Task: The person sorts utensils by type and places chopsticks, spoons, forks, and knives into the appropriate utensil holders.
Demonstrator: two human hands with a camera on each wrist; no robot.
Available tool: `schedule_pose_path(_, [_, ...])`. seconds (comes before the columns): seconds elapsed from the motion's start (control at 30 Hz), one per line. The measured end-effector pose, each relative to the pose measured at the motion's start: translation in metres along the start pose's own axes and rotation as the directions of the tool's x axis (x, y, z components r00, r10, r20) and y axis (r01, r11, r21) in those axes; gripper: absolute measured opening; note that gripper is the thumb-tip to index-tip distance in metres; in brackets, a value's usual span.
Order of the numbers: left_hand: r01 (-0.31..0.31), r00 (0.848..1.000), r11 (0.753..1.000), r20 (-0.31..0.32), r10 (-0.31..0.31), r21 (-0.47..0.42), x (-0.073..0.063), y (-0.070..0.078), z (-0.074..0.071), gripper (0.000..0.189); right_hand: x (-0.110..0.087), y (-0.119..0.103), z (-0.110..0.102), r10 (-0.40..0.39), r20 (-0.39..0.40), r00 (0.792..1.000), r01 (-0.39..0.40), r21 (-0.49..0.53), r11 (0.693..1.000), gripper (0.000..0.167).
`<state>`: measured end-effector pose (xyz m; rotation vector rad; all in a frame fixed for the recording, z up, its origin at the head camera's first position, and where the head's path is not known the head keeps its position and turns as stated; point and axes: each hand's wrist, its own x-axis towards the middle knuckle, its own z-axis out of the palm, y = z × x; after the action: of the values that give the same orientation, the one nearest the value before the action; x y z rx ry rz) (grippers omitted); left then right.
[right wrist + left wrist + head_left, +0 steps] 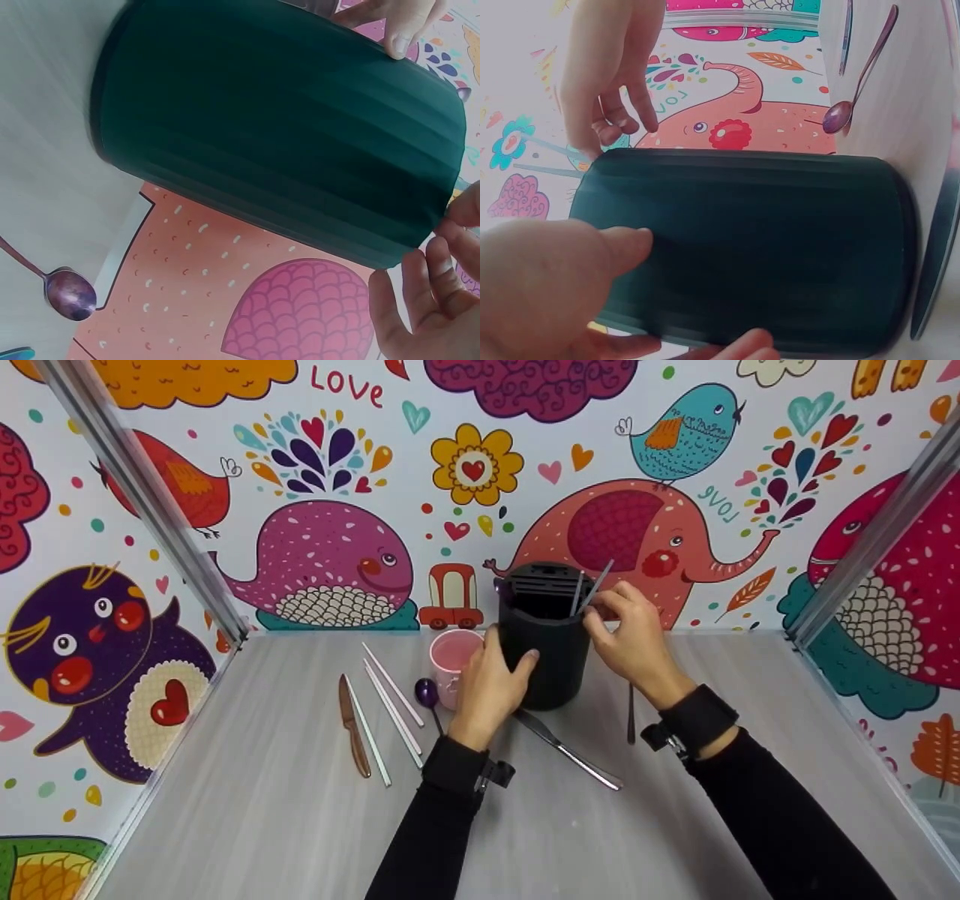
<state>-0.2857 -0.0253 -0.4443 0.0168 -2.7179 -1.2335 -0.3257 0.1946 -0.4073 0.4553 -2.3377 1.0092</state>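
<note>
A tall black utensil holder (544,660) with a slotted top stands upright on the table. My left hand (491,686) grips its left side, thumb across the front and fingers around the far side, as the left wrist view also shows. Two thin grey chopsticks (602,577) stick up from the opening at the right rim. My right hand (634,634) is at that rim, thumb and forefinger pinched by the lower part of the tilted chopstick; the contact is partly hidden. A purple spoon end (501,587) shows at the holder's left rim.
Left of the holder stand a pink cup (456,651) and a purple spoon (427,694). Pale chopsticks (394,712) and a copper-coloured knife (352,727) lie farther left. A silver table knife (577,757) lies in front; another spoon (70,292) lies right. Printed walls enclose the table.
</note>
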Motion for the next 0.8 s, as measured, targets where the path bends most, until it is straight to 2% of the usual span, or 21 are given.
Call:
schedule_pose_path(0.37, [-0.028, 0.999, 1.000, -0.024, 0.027, -0.012, 0.001, 0.000, 0.000, 0.078, -0.006, 0.014, -0.012, 0.008, -0.085, 0.996, -0.010, -0.029, 1.000, 0.017])
schedule_pose_path(0.47, [-0.026, 0.999, 1.000, -0.027, 0.026, -0.009, 0.001, 0.000, 0.000, 0.078, -0.008, 0.022, -0.018, 0.073, -0.078, 0.994, -0.077, -0.051, 0.996, 0.019])
schedule_pose_path(0.57, [-0.019, 1.000, 1.000, -0.023, 0.019, -0.008, 0.001, 0.000, 0.000, 0.078, -0.010, 0.032, -0.026, 0.167, -0.038, 0.985, -0.170, -0.092, 0.981, 0.022])
schedule_pose_path(0.63, [-0.011, 1.000, 1.000, -0.018, 0.011, -0.008, 0.001, 0.001, 0.000, 0.079, -0.012, 0.039, -0.030, 0.236, 0.011, 0.972, -0.233, -0.118, 0.965, 0.023])
schedule_pose_path(0.7, [-0.003, 1.000, 1.000, -0.012, 0.003, -0.010, 0.001, 0.001, 0.000, 0.079, -0.015, 0.046, -0.034, 0.310, 0.080, 0.947, -0.298, -0.140, 0.944, 0.025])
schedule_pose_path(0.73, [0.000, 1.000, 1.000, -0.010, 0.000, -0.011, 0.001, 0.001, 0.000, 0.080, -0.017, 0.050, -0.035, 0.352, 0.121, 0.928, -0.334, -0.148, 0.931, 0.027])
schedule_pose_path(0.8, [0.004, 1.000, 1.000, -0.005, -0.004, -0.015, 0.001, 0.001, 0.000, 0.080, -0.022, 0.058, -0.037, 0.434, 0.213, 0.875, -0.406, -0.163, 0.899, 0.029])
